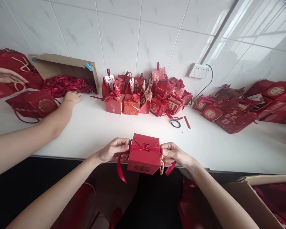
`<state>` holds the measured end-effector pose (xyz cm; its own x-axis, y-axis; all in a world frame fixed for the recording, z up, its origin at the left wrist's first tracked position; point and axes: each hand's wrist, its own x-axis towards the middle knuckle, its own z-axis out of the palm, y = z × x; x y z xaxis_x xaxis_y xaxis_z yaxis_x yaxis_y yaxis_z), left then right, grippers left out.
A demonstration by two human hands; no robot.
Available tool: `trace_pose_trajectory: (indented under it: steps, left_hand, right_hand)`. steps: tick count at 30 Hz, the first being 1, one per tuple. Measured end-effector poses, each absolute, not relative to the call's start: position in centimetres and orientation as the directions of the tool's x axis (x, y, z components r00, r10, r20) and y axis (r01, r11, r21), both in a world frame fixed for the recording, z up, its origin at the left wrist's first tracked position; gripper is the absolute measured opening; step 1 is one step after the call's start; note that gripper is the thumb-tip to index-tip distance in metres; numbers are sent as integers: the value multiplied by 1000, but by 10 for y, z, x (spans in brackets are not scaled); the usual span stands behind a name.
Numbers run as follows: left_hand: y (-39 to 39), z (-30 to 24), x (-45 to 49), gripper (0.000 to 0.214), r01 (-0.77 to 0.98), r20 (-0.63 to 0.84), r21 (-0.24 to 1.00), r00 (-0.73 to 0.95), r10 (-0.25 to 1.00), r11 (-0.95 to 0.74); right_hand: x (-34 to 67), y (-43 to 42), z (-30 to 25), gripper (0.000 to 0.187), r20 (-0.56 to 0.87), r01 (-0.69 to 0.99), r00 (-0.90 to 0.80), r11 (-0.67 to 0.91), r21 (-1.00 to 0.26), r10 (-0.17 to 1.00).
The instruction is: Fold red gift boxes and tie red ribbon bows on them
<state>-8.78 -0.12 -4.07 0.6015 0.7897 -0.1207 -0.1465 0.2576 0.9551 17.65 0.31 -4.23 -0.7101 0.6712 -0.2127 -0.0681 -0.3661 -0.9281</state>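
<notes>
Red gift box point(144, 159) sits at the near edge of the white surface point(97, 133), lid folded shut. Red ribbon point(145, 148) crosses its top with a knot at centre; the bow looks unformed, so tying appears partly done. Left hand point(114, 149): grip pinched closed on the ribbon's left end. Right hand point(173, 153): grip pinched closed on the right end, tails hanging below. Finished bowed boxes point(138, 98) stand by the wall. A co-worker's hand point(72, 97) rests by loose ribbons point(64, 85).
</notes>
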Motion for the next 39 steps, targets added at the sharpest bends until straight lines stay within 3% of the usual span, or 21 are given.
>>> trace_pose_trajectory:
  steps: [8, 13, 19, 30, 35, 39]
  left_hand:
    - [-3, -56, -86, 47, -203, -79, 950, 576, 813, 236]
    - [-4, -54, -89, 45, -137, -104, 964, 591, 800, 227]
    - [-5, -41, -92, 39, -34, -163, 969, 652, 741, 243]
    - [-13, -52, -84, 41, -192, -15, 967, 609, 793, 166]
    - [-12, -54, -84, 44, -156, -17, 979, 584, 811, 133]
    - [-12, -54, -79, 47, -131, -34, 984, 533, 845, 123]
  right_hand:
    - [169, 4, -62, 46, -115, -180, -706, -334, -925, 699]
    - [169, 4, -56, 44, -95, -176, -712, -309, -935, 696]
    - [172, 2, -47, 39, -139, -113, -718, -312, -943, 682]
    - [172, -7, -47, 41, -138, -117, -648, -277, -954, 749]
    - [173, -4, -57, 43, -143, -122, -659, -293, -948, 738]
    - [169, -3, -69, 46, -148, -125, -580, -267, -956, 801]
